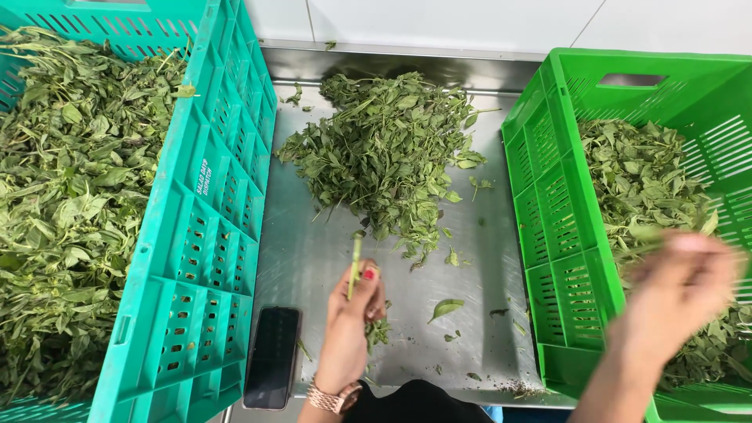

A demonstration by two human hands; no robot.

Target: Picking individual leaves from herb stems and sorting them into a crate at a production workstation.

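Observation:
My left hand (354, 317) is closed around a thin green stem (356, 265) that sticks up from my fingers, over the steel table (313, 258). A few leaves hang below that hand. My right hand (677, 290) is blurred with motion over the bright green crate (560, 227) on the right, fingers spread above the picked leaves (642, 180) inside; whether it holds leaves I cannot tell. A pile of leafy herb sprigs (384, 153) lies on the table beyond my left hand.
A teal crate (204, 258) heaped with leafy stems (70, 196) stands on the left. A dark phone (272, 356) lies on the table beside it. Loose leaves (445, 309) are scattered on the steel. A white wall runs behind the table.

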